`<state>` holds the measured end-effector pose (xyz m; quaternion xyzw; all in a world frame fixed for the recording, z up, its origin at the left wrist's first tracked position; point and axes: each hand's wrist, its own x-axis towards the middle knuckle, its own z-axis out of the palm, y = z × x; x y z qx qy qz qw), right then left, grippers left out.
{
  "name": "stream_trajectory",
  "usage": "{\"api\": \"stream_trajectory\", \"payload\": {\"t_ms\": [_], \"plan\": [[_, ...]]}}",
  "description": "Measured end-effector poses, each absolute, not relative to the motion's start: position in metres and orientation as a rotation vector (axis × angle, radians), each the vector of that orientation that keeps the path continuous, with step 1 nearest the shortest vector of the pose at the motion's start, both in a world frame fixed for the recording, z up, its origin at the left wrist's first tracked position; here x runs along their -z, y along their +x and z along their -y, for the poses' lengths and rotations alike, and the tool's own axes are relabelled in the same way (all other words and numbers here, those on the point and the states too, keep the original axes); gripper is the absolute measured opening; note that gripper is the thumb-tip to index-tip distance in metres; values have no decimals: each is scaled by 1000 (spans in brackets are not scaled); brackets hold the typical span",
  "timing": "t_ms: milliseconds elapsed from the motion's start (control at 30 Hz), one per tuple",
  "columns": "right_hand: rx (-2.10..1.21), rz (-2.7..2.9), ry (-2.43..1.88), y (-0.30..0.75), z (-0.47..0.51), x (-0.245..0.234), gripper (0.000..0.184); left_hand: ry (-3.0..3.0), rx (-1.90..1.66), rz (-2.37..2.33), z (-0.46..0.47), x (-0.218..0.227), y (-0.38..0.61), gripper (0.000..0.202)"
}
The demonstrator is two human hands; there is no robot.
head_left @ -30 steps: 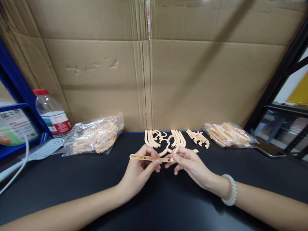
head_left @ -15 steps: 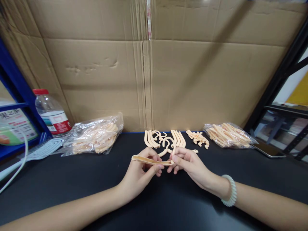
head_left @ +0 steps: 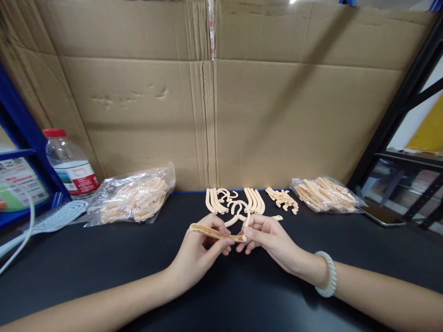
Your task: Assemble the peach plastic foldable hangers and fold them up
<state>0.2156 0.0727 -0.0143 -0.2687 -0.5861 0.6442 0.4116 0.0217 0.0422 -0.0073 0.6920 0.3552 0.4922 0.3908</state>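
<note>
My left hand (head_left: 204, 251) is closed around a beige plastic hanger arm (head_left: 207, 231), whose hollow side shows. My right hand (head_left: 268, 237) pinches a beige hanger hook (head_left: 248, 220) near its lower end. The hook stands upright, and its base meets the inner end of the arm; whether the two are locked together I cannot tell. Just behind my fingers lies a hanger (head_left: 229, 223) with its hook and both arms joined, partly hidden by my hands. Beyond it are rows of loose hanger arms, a left row (head_left: 212, 201) and a right row (head_left: 255, 201), with loose hooks (head_left: 223, 193) between.
A pile of small hanger parts (head_left: 283, 198) lies right of the rows. Clear bags of beige parts rest at left (head_left: 133, 199) and right (head_left: 327, 196). At far left are a bottle (head_left: 74, 168) and a hairbrush (head_left: 58, 216). A phone (head_left: 382, 216) lies far right, before a cardboard wall (head_left: 145, 106).
The view has shifted slightly. My hands keep their grip, and the hook's base has moved a little against the end of the hanger arm.
</note>
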Motion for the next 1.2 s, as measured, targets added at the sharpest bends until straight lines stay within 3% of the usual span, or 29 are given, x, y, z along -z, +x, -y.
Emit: {"api": "stream_trajectory", "payload": {"t_ms": [1200], "plan": [[-1498, 1569, -710, 216, -73, 16, 31, 1731, -1252, -891, -43, 8, 23, 18]]}}
